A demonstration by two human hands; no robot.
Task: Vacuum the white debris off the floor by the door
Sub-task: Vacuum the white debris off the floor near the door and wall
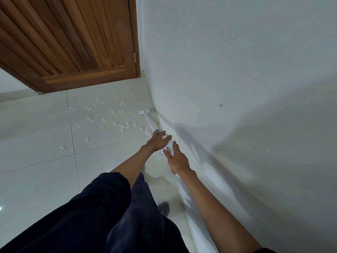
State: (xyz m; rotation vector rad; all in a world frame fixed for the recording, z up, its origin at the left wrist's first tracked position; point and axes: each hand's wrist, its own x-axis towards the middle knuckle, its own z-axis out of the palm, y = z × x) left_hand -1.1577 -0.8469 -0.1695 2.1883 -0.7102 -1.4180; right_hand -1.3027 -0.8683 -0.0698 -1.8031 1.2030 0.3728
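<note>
Many fluffy debris tufts [125,126] dot glossy tiles [36,125].

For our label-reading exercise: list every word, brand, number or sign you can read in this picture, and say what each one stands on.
There is no readable text anywhere in the picture.
The white plastic stick vacuum, gripped by the left hand and the right hand: small dark marks on its body, too small to read.
The brown slatted wooden door, plain white wall and pale glossy floor tiles: no writing.
</note>
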